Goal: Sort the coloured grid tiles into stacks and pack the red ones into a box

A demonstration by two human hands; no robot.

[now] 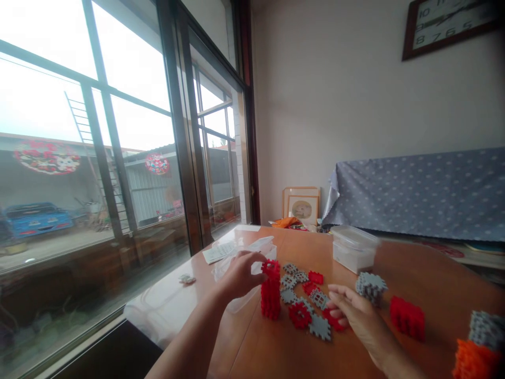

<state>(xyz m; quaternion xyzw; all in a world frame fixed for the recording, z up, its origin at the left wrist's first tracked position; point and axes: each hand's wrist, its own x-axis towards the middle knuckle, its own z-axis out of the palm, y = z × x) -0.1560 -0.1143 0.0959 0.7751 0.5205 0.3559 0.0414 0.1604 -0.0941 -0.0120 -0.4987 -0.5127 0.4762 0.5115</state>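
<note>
My left hand (245, 272) is closed, thumb and fingertips pinching a red interlocking plastic tile (271, 267) at the top of a tall red stack of tiles (270, 300). Low over the table, my right hand (351, 308) has its fingers stretched out and apart. Its fingertips are at a red tile (334, 319) that they partly cover; contact is unclear. Between my hands lies a loose group of notched tiles, among them a grey window tile (319, 299), a red tile with a cut-out (300, 315) and a solid grey tile (320, 327).
Right of my right hand stand a grey tile stack (371, 287), a red stack (407, 318) and an orange stack (475, 360). A lidded clear box (353, 250) is farther back. Left lie clear plastic packaging (240, 302), a paper sheet (219, 252) and a small item (187, 279).
</note>
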